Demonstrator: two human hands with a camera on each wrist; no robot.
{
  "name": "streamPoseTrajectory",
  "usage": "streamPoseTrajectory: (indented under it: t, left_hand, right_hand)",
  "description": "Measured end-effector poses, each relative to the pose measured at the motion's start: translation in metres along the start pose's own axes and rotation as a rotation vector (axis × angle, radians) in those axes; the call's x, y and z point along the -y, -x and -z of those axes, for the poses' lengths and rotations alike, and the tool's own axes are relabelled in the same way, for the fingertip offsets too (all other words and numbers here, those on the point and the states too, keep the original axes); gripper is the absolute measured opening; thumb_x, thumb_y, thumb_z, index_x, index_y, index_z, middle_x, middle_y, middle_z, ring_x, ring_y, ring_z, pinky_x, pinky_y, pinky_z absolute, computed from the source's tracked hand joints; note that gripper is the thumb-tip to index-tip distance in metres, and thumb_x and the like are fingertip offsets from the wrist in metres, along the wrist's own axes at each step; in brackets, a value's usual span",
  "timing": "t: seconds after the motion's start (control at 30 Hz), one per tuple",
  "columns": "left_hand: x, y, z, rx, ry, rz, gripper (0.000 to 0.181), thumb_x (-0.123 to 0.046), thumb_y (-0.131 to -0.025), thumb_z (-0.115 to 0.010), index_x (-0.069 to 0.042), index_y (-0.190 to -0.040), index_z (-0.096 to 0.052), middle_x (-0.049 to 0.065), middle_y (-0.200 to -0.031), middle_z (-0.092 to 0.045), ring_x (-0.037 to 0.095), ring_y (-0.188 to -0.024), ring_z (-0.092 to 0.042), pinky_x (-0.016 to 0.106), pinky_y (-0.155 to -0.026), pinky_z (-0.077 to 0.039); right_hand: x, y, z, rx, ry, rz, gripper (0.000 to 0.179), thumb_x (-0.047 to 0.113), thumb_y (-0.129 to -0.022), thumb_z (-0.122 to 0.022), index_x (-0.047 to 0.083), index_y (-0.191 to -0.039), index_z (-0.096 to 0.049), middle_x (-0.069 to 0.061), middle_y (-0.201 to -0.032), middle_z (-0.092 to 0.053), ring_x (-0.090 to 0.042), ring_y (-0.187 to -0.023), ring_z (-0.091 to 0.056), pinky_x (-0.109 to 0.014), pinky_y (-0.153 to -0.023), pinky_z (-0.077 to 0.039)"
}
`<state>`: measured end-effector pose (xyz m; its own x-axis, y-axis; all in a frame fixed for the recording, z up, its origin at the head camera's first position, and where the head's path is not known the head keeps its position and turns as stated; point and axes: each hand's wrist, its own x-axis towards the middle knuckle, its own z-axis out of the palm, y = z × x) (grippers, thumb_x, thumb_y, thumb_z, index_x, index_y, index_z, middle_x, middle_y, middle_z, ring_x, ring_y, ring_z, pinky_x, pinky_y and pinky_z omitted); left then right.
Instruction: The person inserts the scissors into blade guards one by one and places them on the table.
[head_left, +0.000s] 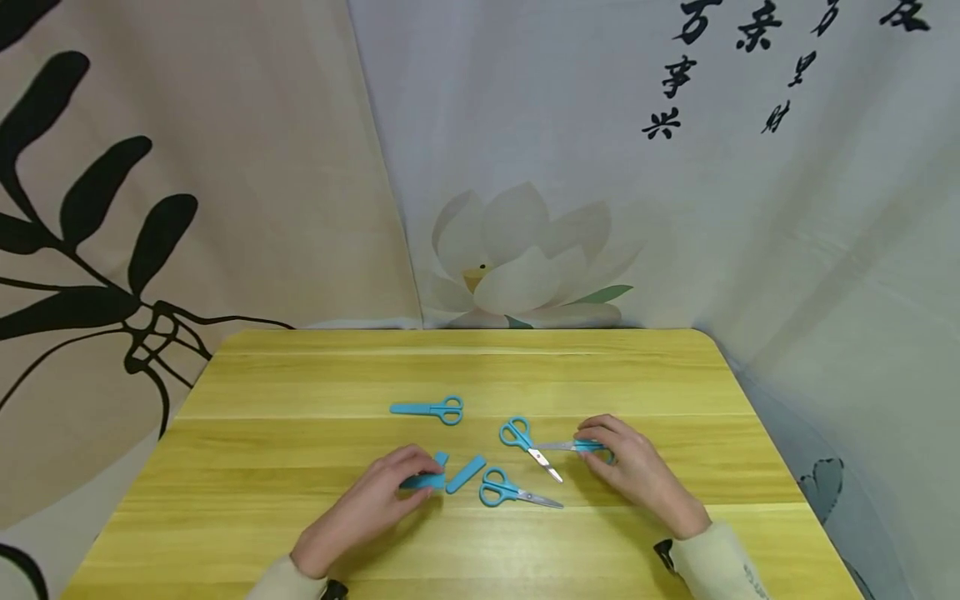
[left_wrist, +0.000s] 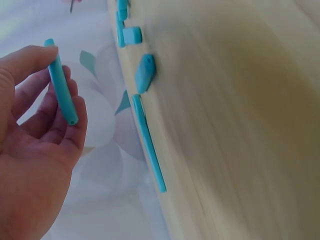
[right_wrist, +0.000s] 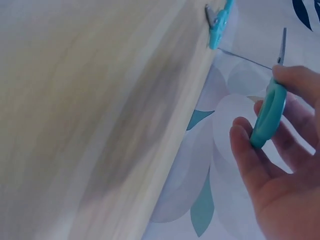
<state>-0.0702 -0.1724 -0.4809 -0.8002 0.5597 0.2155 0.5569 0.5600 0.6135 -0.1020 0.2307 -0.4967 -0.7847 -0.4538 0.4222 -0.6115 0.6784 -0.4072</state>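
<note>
My left hand [head_left: 375,496] pinches a blue blade cover [left_wrist: 61,87] between thumb and fingers. In my right hand [head_left: 633,467] is a pair of scissors [right_wrist: 270,115], gripped by its blue handles, with the bare blades pointing left in the head view. Two more bare-bladed scissors lie between the hands, one angled [head_left: 529,447] and one lower down [head_left: 508,490]. Beside the left hand rests a loose blue cover [head_left: 466,474]; another cover [head_left: 442,457] shows partly behind the held one.
Farther back on the wooden table [head_left: 300,375] lies a pair of scissors with its blades covered [head_left: 420,409]. A printed curtain [head_left: 525,125] hangs behind the table's back edge.
</note>
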Motion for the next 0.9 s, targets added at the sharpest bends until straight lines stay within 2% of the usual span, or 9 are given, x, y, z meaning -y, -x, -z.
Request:
streamPoseTrajectory:
  t: [0.23, 0.37, 0.67, 0.9]
  left_hand:
    - [-0.005, -0.011, -0.006, -0.076, 0.029, 0.005, 0.025, -0.009, -0.094, -0.077, -0.013, -0.118, -0.074, -0.009, -0.113, -0.064, 0.007, -0.099, -0.061, 0.031, -0.084, -0.057]
    - [-0.008, -0.017, -0.01, -0.127, 0.036, -0.016, 0.026, -0.006, -0.092, -0.078, -0.011, -0.118, -0.074, -0.006, -0.114, -0.065, 0.011, -0.101, -0.063, 0.035, -0.084, -0.058]
    - [-0.017, -0.029, -0.018, -0.225, 0.014, -0.019, 0.027, -0.005, -0.088, -0.082, -0.011, -0.114, -0.076, -0.004, -0.111, -0.068, 0.014, -0.099, -0.064, 0.033, -0.082, -0.056]
    - [-0.022, -0.032, -0.024, -0.252, -0.006, -0.033, 0.027, -0.005, -0.087, -0.083, -0.01, -0.112, -0.077, -0.002, -0.11, -0.068, 0.016, -0.101, -0.064, 0.035, -0.083, -0.057]
  right_hand:
    - [0.011, -0.001, 0.001, -0.033, -0.001, 0.026, 0.024, 0.005, -0.084, -0.086, 0.01, -0.106, -0.076, 0.0, -0.114, -0.069, -0.018, -0.097, -0.069, -0.036, -0.078, -0.06]
    - [0.019, -0.003, 0.002, -0.042, -0.011, 0.036, 0.026, 0.006, -0.083, -0.086, 0.011, -0.105, -0.076, 0.0, -0.113, -0.069, -0.018, -0.097, -0.069, -0.036, -0.078, -0.061]
    - [0.032, -0.008, 0.002, -0.069, -0.03, 0.074, 0.026, 0.006, -0.08, -0.088, 0.01, -0.103, -0.076, 0.0, -0.11, -0.069, -0.016, -0.094, -0.07, -0.034, -0.076, -0.061]
    - [0.043, -0.01, -0.001, -0.068, -0.039, 0.092, 0.027, 0.006, -0.079, -0.09, 0.01, -0.102, -0.076, 0.002, -0.109, -0.069, -0.014, -0.094, -0.069, -0.034, -0.077, -0.061]
